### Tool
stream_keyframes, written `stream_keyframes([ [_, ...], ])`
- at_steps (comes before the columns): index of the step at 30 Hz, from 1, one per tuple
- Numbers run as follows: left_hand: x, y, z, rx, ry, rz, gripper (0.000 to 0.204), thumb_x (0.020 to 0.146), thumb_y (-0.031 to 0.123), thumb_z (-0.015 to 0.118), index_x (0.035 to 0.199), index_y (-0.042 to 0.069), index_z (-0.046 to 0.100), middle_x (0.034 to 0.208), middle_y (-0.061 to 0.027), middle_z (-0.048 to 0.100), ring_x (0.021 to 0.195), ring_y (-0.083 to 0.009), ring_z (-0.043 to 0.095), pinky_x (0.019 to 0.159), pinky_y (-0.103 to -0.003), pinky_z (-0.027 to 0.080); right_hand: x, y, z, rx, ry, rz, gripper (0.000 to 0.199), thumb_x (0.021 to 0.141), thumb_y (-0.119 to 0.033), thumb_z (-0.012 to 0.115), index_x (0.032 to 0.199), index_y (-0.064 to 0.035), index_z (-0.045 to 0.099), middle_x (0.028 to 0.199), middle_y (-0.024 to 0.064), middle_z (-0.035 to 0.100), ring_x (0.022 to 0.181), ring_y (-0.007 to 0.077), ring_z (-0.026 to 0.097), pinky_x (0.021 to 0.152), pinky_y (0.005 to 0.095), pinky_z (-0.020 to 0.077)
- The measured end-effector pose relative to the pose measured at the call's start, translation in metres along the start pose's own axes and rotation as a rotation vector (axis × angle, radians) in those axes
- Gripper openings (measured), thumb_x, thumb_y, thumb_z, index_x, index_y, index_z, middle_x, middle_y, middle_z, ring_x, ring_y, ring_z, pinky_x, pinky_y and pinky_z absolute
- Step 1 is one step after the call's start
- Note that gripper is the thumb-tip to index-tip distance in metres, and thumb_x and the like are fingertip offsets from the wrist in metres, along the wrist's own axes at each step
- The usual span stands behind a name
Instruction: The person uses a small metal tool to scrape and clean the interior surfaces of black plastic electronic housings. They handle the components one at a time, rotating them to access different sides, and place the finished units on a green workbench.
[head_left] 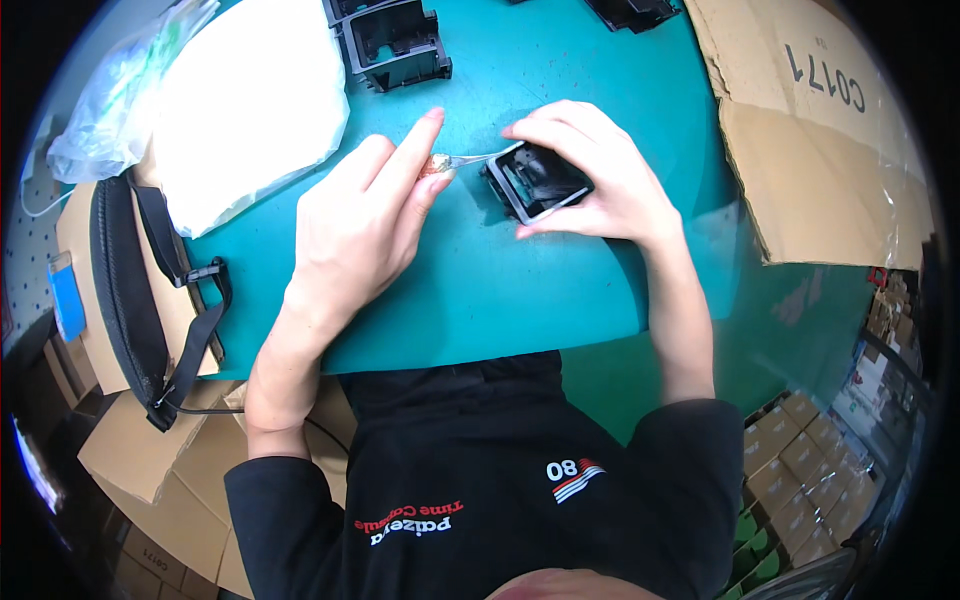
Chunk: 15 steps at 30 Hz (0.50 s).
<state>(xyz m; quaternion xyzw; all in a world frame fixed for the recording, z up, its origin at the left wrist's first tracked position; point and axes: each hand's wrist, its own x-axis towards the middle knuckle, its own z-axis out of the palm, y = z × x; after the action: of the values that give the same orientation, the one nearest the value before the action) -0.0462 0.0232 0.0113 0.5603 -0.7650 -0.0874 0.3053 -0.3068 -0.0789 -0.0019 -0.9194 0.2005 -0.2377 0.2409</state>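
1. At the far left, a black zippered pouch [128,290] with a strap and buckle lies on brown cardboard [196,335].
2. Above it, a crumpled clear plastic bag [125,115] sits beside a large white package [255,105] on the teal table [450,285].
3. The left hand [362,212] is closed around the handle of a thin metal tool [468,160], pinching it near the thumb, with one finger stretched out past it.
4. Beyond this hand, an open black plastic frame [398,48] lies near the package.
5. The tool's thin end points right and reaches the upper rim of a black plastic housing [540,182]; whether it touches is too small to tell.
6. The housing is between the hands, over the table, its rectangular opening in view.
7. The right hand [612,182] grips the housing, fingers along the upper side, thumb along the lower.
8. At the far right lies a large cardboard sheet [800,150].
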Motion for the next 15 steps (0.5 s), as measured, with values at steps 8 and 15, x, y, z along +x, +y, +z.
stream_keyframes([
  [8, 0.000, 0.007, -0.018, 0.026, -0.095, 0.022, 0.030, 0.093, 0.018, 0.077, 0.122, 0.011, 0.076, 0.075, -0.0056, 0.058, 0.059, -0.0221, 0.058, 0.055, -0.035, 0.048, 0.005, -0.025, 0.026, 0.031, 0.227, 0.178, 0.074, 0.066, -0.040, 0.096, 0.123, -0.0051, 0.065, 0.117, 0.0147, 0.065, 0.107, 0.0344, 0.067, 0.090, 0.0411, 0.0574],
  [15, -0.004, 0.009, -0.021, 0.040, -0.180, 0.017, 0.030, 0.091, 0.029, 0.078, 0.117, 0.014, 0.077, 0.071, -0.0038, 0.054, 0.059, -0.0219, 0.060, 0.054, -0.036, 0.049, 0.005, -0.028, 0.028, 0.007, 0.276, 0.112, 0.078, 0.062, -0.040, 0.098, 0.124, -0.0039, 0.066, 0.121, 0.0153, 0.066, 0.106, 0.0334, 0.068, 0.091, 0.0406, 0.0573],
])
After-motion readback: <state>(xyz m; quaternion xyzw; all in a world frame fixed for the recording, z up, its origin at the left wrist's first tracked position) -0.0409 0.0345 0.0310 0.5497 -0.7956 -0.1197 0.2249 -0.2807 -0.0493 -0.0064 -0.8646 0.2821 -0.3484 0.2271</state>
